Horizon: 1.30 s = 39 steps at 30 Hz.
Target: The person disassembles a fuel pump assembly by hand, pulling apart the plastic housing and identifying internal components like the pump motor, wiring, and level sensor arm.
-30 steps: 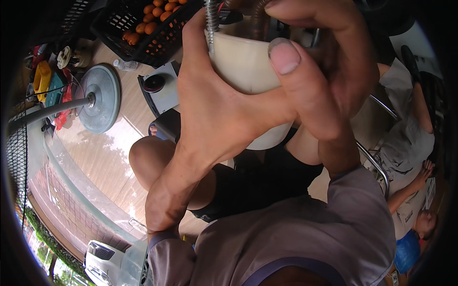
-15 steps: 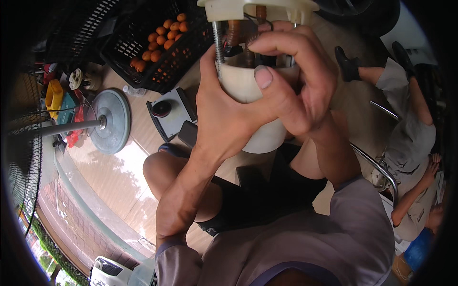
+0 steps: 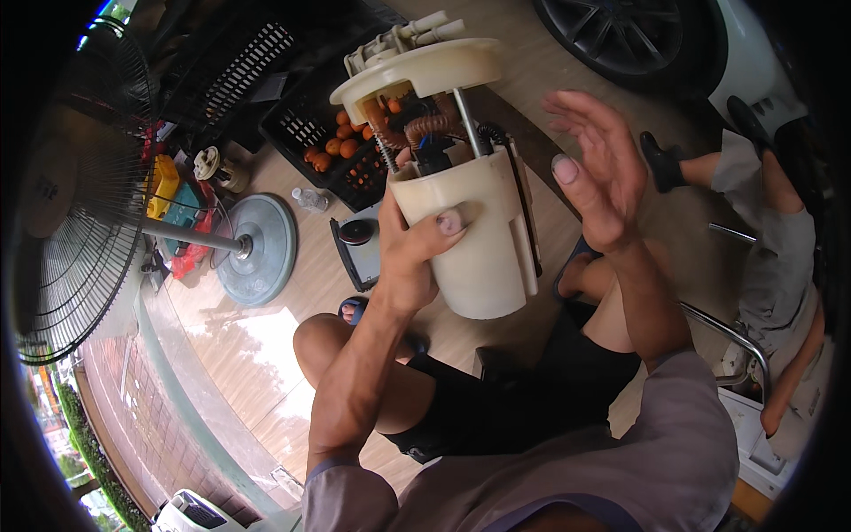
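Observation:
A fuel pump module (image 3: 474, 235) is held up in front of me, slightly tilted. It has a cream plastic cup, a round flange on top with pipe stubs, metal rods with a spring, and brown corrugated hoses between the two parts. My left hand (image 3: 415, 244) wraps round the left side of the cup, its thumb across the front; the other fingers are mostly hidden behind. To the right of the module, apart from it, my right hand (image 3: 603, 173) is raised with fingers spread and nothing in it.
A black crate (image 3: 355, 182) of orange fruit stands beyond the module. At left are a fan (image 3: 71, 195) on a round grey base (image 3: 275, 248), a clear bottle (image 3: 310, 199) and a second pump-like part (image 3: 217, 168). A car wheel (image 3: 629, 40) is far right; another person (image 3: 771, 257) sits at right.
My right hand has let go of the fuel pump module and drawn away to the right. The module now shows more of its side, held by my left hand alone. The view has shifted.

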Each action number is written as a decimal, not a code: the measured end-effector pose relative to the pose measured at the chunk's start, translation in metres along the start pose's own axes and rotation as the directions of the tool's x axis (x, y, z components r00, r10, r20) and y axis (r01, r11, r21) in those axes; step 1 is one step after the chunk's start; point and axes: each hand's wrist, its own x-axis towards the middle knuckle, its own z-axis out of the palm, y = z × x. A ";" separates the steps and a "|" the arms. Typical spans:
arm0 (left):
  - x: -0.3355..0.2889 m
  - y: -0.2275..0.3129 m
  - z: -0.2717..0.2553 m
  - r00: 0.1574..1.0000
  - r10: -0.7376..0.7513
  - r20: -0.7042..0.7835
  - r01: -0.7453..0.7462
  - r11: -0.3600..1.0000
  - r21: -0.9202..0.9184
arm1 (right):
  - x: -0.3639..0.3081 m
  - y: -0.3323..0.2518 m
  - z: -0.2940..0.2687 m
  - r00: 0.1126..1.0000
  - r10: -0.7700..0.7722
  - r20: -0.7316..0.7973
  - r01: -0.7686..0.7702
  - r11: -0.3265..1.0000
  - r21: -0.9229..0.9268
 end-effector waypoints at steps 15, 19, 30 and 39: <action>-0.031 0.003 -0.036 1.000 -0.003 -0.021 0.006 0.992 0.125 | -0.033 -0.018 0.060 0.666 0.418 0.618 -0.717 0.587 0.376; -0.034 0.002 -0.035 0.997 -0.009 -0.070 0.016 0.994 0.104 | -0.046 -0.011 0.074 0.693 0.374 0.616 -0.685 0.607 0.402; -0.026 -0.004 -0.038 0.993 -0.013 -0.117 0.023 0.996 0.087 | -0.040 -0.002 0.077 0.691 0.373 0.620 -0.683 0.619 0.388; -0.023 -0.011 -0.036 0.989 -0.046 -0.143 0.052 0.998 0.038 | -0.049 0.005 0.077 0.704 0.395 0.591 -0.673 0.636 0.377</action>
